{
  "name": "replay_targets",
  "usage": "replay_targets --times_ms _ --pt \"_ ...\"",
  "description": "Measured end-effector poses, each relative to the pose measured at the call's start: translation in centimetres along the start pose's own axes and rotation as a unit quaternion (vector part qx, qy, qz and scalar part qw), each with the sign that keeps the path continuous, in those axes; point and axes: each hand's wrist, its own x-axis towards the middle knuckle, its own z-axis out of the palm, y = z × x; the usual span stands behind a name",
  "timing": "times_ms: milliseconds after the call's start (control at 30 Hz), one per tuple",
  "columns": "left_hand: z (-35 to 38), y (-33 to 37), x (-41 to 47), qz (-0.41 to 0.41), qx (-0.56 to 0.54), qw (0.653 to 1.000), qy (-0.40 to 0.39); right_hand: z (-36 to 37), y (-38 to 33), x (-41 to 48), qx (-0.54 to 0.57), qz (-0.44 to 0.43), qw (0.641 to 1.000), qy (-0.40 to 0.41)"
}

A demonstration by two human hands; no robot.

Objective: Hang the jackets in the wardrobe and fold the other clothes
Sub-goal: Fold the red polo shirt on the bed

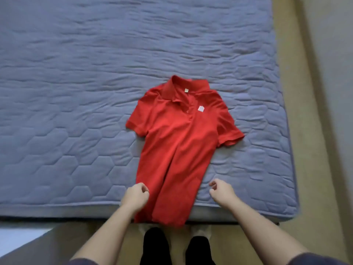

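1. Nearest the viewer, a person's two legs in dark trousers [156, 245] stand on a tan floor [315, 150], right against the near edge of a bed.
2. Two bare forearms reach forward over that edge.
3. The left hand [135, 197] is curled into a loose fist at the left edge of a red polo shirt [179, 142], low on its body. It touches the fabric, but whether it pinches the cloth cannot be told.
4. The right hand [222, 192] has its fingers curled in on nothing. It sits over the mattress just beside the shirt's right edge, apart from the cloth.
5. The shirt lies face up on a blue quilted mattress [76, 92], near its right side. The hem hangs over the near edge.
6. Both short sleeves are spread outward, and a small white patch [201, 108] shows on the chest.
7. Farthest off, the collar [183, 87] points away from the person, slightly rumpled.
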Motion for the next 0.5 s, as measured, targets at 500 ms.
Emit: replay_targets --times_ms 500 --pt "5.4 -4.9 1.8 -0.067 -0.187 0.978 0.058 10.7 -0.1 1.5 0.265 0.054 0.963 0.004"
